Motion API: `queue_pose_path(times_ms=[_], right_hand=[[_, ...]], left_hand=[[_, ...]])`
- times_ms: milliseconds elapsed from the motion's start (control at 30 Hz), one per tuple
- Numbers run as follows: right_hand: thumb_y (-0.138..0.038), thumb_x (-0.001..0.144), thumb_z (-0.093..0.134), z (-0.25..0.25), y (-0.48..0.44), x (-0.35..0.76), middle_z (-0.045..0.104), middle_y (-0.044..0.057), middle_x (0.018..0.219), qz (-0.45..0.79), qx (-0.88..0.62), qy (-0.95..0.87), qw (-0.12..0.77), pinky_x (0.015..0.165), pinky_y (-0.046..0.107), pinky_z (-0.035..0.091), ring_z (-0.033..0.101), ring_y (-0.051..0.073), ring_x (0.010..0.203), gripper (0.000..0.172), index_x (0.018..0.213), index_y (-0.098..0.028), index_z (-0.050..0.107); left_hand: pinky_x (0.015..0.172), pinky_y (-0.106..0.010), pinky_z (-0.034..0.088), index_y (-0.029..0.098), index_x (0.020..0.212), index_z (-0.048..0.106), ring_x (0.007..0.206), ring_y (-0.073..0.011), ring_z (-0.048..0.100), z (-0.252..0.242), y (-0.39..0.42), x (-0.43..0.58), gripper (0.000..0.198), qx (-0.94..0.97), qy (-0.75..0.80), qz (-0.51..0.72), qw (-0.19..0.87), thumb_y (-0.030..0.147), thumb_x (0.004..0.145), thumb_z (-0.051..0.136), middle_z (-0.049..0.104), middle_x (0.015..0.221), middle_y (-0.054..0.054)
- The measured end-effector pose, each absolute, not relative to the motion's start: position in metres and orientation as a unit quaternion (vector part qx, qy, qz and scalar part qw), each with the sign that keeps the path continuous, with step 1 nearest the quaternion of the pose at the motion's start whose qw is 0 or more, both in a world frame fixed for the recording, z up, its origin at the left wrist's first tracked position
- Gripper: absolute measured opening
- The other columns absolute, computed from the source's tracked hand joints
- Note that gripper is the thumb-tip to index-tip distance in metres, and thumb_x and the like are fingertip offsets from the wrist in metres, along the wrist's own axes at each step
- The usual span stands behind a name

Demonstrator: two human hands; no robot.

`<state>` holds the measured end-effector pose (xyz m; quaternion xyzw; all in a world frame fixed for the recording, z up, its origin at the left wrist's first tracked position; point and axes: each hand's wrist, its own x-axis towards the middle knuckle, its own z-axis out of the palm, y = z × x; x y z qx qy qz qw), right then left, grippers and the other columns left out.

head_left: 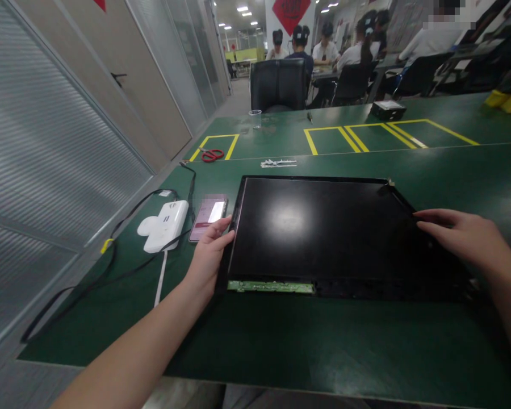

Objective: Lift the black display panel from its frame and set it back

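A black display panel (323, 233) lies face up in front of me, a bright reflection on its left half. Along its lower left edge a green circuit board strip (272, 287) is exposed. My left hand (210, 250) grips the panel's left edge, fingers and thumb closed on the frame. On the other side, my right hand (460, 233) pinches the slanted right edge between thumb and fingers. A small light-coloured bit (390, 182) shows at the far right corner.
Left of the panel are a phone (208, 217), a white power strip (168, 226) and black cables (106, 272). Beyond lie red-handled scissors (212, 155), silvery strips (278, 163), a clear cup (255, 119) and a black box (387, 109). Several people sit further back.
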<state>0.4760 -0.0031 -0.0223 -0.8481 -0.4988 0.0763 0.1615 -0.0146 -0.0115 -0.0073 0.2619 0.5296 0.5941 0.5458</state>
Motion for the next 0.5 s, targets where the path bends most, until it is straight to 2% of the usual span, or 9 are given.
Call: queue_pose_path(times_ms=[100, 233, 367, 500], right_hand=[[-0.055, 0.066, 0.058, -0.0202, -0.0043, 0.4735, 0.08, 0.008, 0.099, 0.078, -0.851, -0.492, 0.163, 0.084, 0.046, 0.056, 0.073, 0.033, 0.092, 0.05, 0.101, -0.029, 0.083], [-0.054, 0.066, 0.058, -0.0203, -0.0051, 0.473, 0.08, 0.007, 0.095, 0.077, -0.849, -0.492, 0.175, 0.083, 0.045, 0.055, 0.072, 0.032, 0.089, 0.046, 0.097, -0.03, 0.082], [-0.056, 0.066, 0.059, -0.0202, -0.0051, 0.473, 0.08, 0.008, 0.097, 0.083, -0.85, -0.489, 0.178, 0.085, 0.046, 0.055, 0.072, 0.033, 0.09, 0.048, 0.098, -0.03, 0.083], [-0.056, 0.066, 0.06, -0.0199, -0.0056, 0.4738, 0.081, 0.008, 0.095, 0.083, -0.843, -0.498, 0.187, 0.086, 0.048, 0.055, 0.072, 0.034, 0.089, 0.046, 0.096, -0.03, 0.083]], left_hand=[[0.07, -0.021, 0.062, 0.021, 0.1, 0.072, 0.086, -0.0164, 0.078, -0.0061, -0.0108, -0.0123, 0.034, 0.234, 0.527, 0.589, 0.566, 0.005, 0.07, 0.077, 0.079, 0.102, -0.002], [0.074, -0.025, 0.065, 0.021, 0.106, 0.069, 0.085, -0.0171, 0.08, -0.0033, -0.0123, -0.011, 0.039, 0.233, 0.533, 0.575, 0.576, 0.004, 0.072, 0.078, 0.079, 0.108, -0.003], [0.068, -0.029, 0.067, 0.025, 0.126, 0.066, 0.077, -0.0191, 0.08, -0.0015, -0.0159, -0.0134, 0.054, 0.228, 0.555, 0.538, 0.592, 0.01, 0.076, 0.081, 0.082, 0.111, -0.003], [0.071, -0.033, 0.068, 0.026, 0.142, 0.065, 0.088, -0.025, 0.082, -0.0003, -0.0185, -0.0174, 0.068, 0.267, 0.548, 0.507, 0.61, 0.02, 0.078, 0.085, 0.083, 0.115, -0.006]])
